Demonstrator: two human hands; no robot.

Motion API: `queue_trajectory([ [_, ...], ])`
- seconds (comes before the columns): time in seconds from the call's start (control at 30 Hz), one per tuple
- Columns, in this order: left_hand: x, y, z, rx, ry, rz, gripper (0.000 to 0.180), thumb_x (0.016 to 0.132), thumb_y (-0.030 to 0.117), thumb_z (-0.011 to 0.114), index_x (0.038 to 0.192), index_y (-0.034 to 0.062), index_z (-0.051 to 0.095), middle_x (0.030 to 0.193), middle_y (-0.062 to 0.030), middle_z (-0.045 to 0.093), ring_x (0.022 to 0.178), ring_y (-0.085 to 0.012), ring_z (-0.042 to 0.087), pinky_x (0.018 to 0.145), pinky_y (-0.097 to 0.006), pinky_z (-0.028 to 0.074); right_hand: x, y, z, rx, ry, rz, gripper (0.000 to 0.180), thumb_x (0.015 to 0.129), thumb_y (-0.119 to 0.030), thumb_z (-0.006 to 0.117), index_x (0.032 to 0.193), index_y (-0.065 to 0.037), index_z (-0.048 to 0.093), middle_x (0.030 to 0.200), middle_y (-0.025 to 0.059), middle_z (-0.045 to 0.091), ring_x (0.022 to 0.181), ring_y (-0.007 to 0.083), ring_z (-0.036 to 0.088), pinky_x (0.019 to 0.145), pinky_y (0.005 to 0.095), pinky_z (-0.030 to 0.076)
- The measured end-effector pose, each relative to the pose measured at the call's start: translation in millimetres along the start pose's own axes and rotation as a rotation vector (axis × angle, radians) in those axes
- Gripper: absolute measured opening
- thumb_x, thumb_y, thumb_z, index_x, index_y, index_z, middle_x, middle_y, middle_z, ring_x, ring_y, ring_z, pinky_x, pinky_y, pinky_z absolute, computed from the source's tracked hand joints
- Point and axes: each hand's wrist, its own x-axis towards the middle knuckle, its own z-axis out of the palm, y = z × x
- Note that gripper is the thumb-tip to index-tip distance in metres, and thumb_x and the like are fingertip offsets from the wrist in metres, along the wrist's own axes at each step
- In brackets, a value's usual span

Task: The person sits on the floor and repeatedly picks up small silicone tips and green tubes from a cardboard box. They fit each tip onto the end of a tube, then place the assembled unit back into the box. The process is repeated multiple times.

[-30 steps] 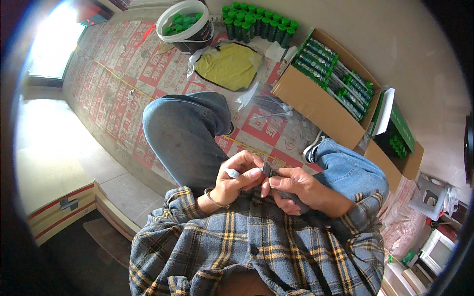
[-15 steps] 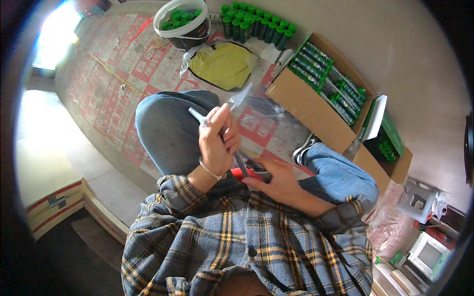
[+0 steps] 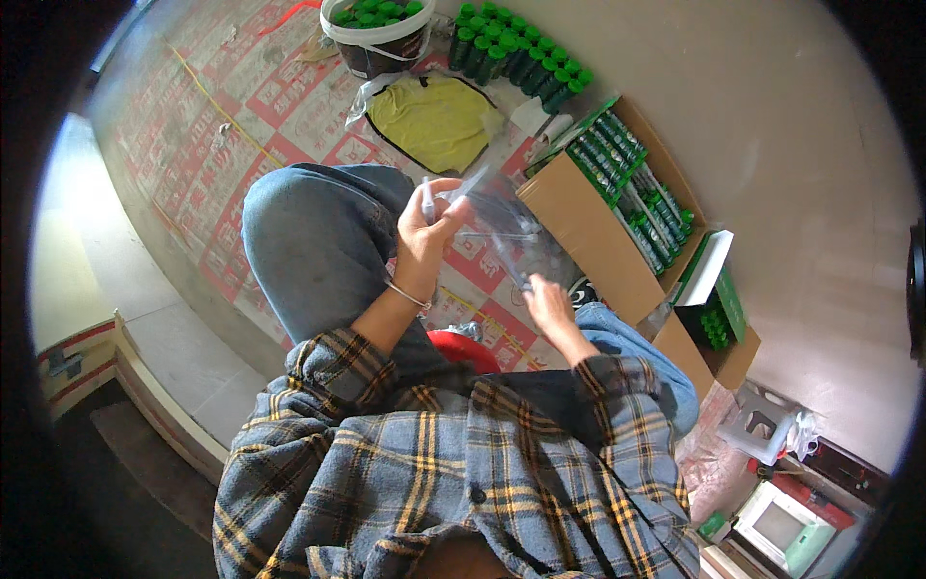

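My left hand is closed around a pale, tapered plastic nozzle, whose tip stands up past the fingers. Lower and to the right, my right hand grips a slim, dark grey tool; blur and the fingers hide its exact kind. Beyond both hands, a clear plastic bag with thin pale pieces in it lies on the floor, and part of it overlaps my left fingertips in the view.
A yellow cloth bag lies farther off. Behind it stand a white-rimmed bucket of green-capped tubes and a cluster of green-capped tubes. An open carton of tubes is at the right, beside a smaller box. Something red shows below me.
My hands have drawn apart: the right has moved forward toward the plastic bag with the grey tool. The left has turned, and its nozzle now points more upright. The view has shifted slightly.
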Motion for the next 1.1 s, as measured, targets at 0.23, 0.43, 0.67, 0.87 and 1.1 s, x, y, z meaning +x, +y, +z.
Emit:
queue_trajectory([
  [0.23,-6,9,-14,-0.336,-0.315,-0.23,0.044,0.099,0.033,0.046,0.132,0.0044,0.052,0.069,0.0047,0.044,0.053,-0.0033,0.033,0.046,-0.018,0.024,2,-16,-49,0.158,0.1,-0.01,0.036,0.092,-0.029,0.059,0.118,-0.007,0.049,0.093,0.0183,0.065,0.079,0.0366,0.066,0.066,0.046,0.053],
  [0.43,-40,40,10,-0.288,-0.453,-0.45,0.028,0.097,0.025,0.053,0.115,0.0032,0.057,0.07,0.0022,0.049,0.052,-0.0036,0.034,0.046,-0.019,0.024,-80,-83,-147,1.296,-0.32,-0.088,0.033,0.098,-0.028,0.053,0.121,-0.004,0.048,0.082,0.0063,0.062,0.064,0.0129,0.058,0.057,0.025,0.047],
  [0.67,-95,61,20,-0.004,-0.425,-0.38,0.015,0.095,0.018,0.057,0.1,0.0031,0.058,0.071,-0.0019,0.057,0.056,-0.0048,0.047,0.048,-0.018,0.03,-118,-116,-181,1.576,-0.895,-0.14,0.028,0.102,-0.027,0.046,0.12,-0.005,0.045,0.069,0.0033,0.048,0.055,0.0105,0.048,0.05,0.0248,0.043],
  [0.87,-112,50,30,-0.06,-0.405,-0.27,0.01,0.095,0.009,0.057,0.099,0.0007,0.056,0.073,-0.0019,0.057,0.059,-0.003,0.045,0.051,-0.017,0.029,-121,-101,-172,1.67,-1.004,-0.131,0.034,0.102,-0.031,0.047,0.124,-0.006,0.044,0.065,0.0027,0.046,0.049,0.0107,0.045,0.042,0.0252,0.039],
  [1.1,-116,47,35,-0.065,-0.421,-0.181,0.009,0.095,0.008,0.056,0.093,-0.0008,0.054,0.072,-0.0011,0.055,0.059,-0.0038,0.045,0.053,-0.019,0.032,-129,-98,-180,1.69,-1.04,-0.12,0.036,0.102,-0.032,0.046,0.127,-0.006,0.043,0.064,0.0027,0.045,0.048,0.0104,0.044,0.041,0.0244,0.038],
])
